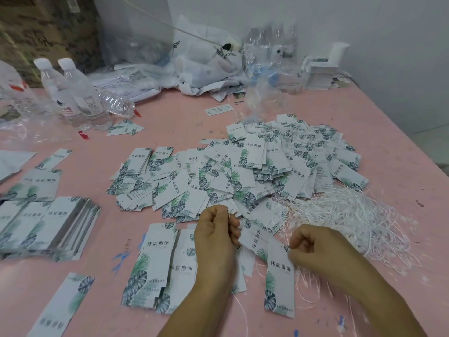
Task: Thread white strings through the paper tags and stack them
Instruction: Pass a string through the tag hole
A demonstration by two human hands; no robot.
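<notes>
While the left hand point(216, 229) pinched a string point(228, 211), the right hand point(315, 249) pinched the top of 1 tag point(279, 276) between them.

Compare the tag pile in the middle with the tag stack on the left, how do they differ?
The tag pile is loose and scattered, tags overlapping at every angle; the tag stack is squared up, tags aligned the same way. White strings show among the pile's tags; none are visible on the stack. The pile spreads far wider than the stack. Both hold the same leaf-printed tags on the pink table.

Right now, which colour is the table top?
Pink, with small paint marks; the table top shows best in the head view.
</notes>
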